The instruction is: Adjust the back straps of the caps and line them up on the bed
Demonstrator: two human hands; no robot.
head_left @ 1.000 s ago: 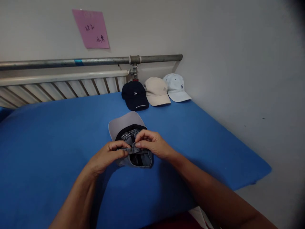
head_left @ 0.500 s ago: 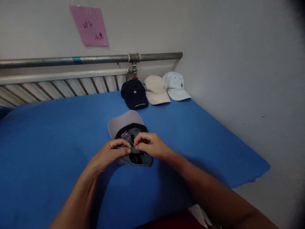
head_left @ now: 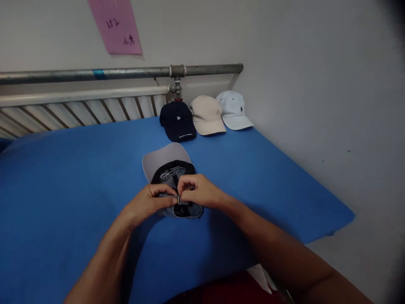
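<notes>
My left hand point(head_left: 148, 204) and right hand point(head_left: 198, 192) meet fingertip to fingertip over the back of a grey cap point(head_left: 164, 158). Both are curled nearly closed, and thumb and forefinger of each pinch the strap point(head_left: 179, 201) at the cap's rear opening, the left from its side and the right from the other, with the knuckles almost touching. The cap lies upside down on the blue bed cover point(head_left: 79, 177), just in front of me and about midway across it, so its dark lining faces up. Its long axis runs from me toward the far wall: the strap end is nearest me under my fingers, and the pale brim points away, leaning a little to the left. Further along that line, well apart from my hands, three caps sit in a row at the far edge of the cover with their brims toward me: a navy cap point(head_left: 177, 122), a beige cap point(head_left: 206, 116) just beside it, and a white cap point(head_left: 234, 110) next to the side wall. Behind them runs a metal pipe point(head_left: 126, 72) above a ribbed radiator point(head_left: 79, 107), and a pink paper point(head_left: 115, 25) hangs on the wall overhead.
</notes>
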